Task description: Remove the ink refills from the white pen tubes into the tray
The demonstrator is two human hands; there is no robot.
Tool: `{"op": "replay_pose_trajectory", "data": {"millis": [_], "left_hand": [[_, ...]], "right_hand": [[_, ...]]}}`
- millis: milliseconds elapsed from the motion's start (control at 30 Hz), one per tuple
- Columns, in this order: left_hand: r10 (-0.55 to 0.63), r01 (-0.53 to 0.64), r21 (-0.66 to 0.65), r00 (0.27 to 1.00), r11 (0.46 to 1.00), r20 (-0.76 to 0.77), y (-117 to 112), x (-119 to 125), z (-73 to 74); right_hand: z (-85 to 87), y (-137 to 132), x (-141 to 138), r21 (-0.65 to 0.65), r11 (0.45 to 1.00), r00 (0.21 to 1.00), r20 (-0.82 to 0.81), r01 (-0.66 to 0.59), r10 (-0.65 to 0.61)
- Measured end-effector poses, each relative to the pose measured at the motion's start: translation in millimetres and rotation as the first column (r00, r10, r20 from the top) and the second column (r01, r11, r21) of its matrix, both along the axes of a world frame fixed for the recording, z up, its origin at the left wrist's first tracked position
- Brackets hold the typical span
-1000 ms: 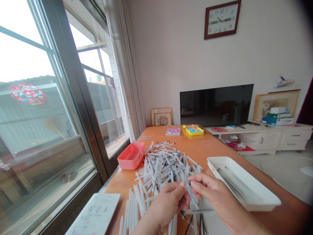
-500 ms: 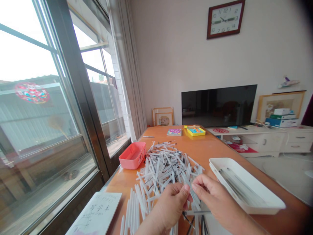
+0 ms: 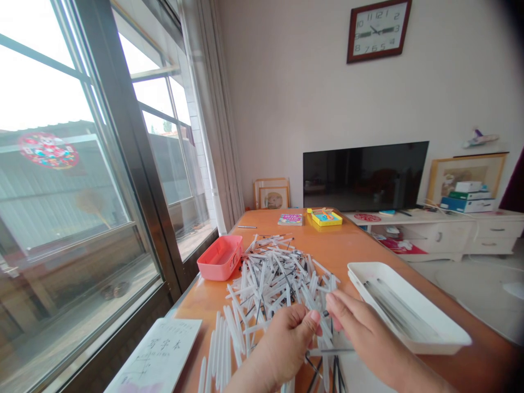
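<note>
Low in the middle of the view, my left hand (image 3: 289, 341) is closed, its thumb pressed against the bent index finger; what it grips is hidden. My right hand (image 3: 356, 325) comes in from the right, with its fingers held close together. A small black piece (image 3: 326, 313) shows at its fingertips, in the narrow gap between my hands; how it is held is unclear. Just below my hands lies a clear pen tube (image 3: 331, 352) with a dark core. Beyond them spreads a heap of translucent pen barrels (image 3: 278, 275) mixed with thin black refills.
A white tray (image 3: 444, 347) with several dark-cored tubes stands at right. A pink basket (image 3: 221, 267) is left of the heap, and a notebook (image 3: 164, 355) lies at front left. At the table's far end are a booklet (image 3: 290, 219) and a yellow box (image 3: 325, 218).
My right fingers have straightened and shifted slightly right, away from my left thumb. The small black piece now shows between my hands. My left hand has hardly moved.
</note>
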State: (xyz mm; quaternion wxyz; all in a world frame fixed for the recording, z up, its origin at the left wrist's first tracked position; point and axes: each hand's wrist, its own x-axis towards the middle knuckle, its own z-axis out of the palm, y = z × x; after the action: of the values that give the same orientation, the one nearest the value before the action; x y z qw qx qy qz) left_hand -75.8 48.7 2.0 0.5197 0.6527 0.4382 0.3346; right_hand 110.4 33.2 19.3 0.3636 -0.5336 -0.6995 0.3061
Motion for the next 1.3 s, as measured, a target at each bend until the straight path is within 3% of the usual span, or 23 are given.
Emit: {"op": "replay_pose_trajectory", "data": {"millis": [167, 333, 533, 700, 867, 1033, 1133, 1300], "left_hand": [[-0.013, 0.013, 0.002, 1.0, 1.0, -0.01, 0, -1, 1.9], [-0.06, 0.06, -0.002, 0.997, 0.998, -0.052, -5, -2, 8.5], [-0.053, 0.055, 0.018, 0.996, 0.998, -0.07, -5, -3, 9.4], [-0.071, 0.073, 0.036, 0.995, 0.997, -0.066, -5, -3, 9.2], [-0.1, 0.107, 0.089, 0.991, 0.99, -0.085, -5, -4, 7.0], [-0.08, 0.088, 0.077, 0.992, 0.993, -0.1, -5, -3, 8.1], [-0.073, 0.081, 0.075, 0.992, 0.994, -0.098, -5, -4, 9.2], [-0.087, 0.1, 0.103, 0.989, 0.99, -0.122, -6, -3, 4.1]], "right_hand": [[0.5, 0, 6, 0.039, 0.994, 0.994, 0.034, -0.104, 0.102], [-4.3, 3, 4, 0.057, 0.998, 0.992, 0.12, -0.035, 0.028], [1.8, 1, 5, -0.01, 1.0, 0.997, 0.075, 0.0, 0.001], [2.6, 0, 8, 0.026, 0.995, 0.993, 0.074, -0.095, 0.093], [-6.0, 4, 5, 0.042, 0.998, 0.99, 0.136, -0.041, 0.035], [4.4, 0, 6, -0.024, 1.0, 0.997, 0.082, -0.01, 0.012], [7.9, -2, 8, -0.006, 0.997, 0.994, 0.081, -0.077, 0.077], [-5.5, 3, 7, 0.053, 0.995, 0.987, 0.145, -0.083, 0.075]]}}
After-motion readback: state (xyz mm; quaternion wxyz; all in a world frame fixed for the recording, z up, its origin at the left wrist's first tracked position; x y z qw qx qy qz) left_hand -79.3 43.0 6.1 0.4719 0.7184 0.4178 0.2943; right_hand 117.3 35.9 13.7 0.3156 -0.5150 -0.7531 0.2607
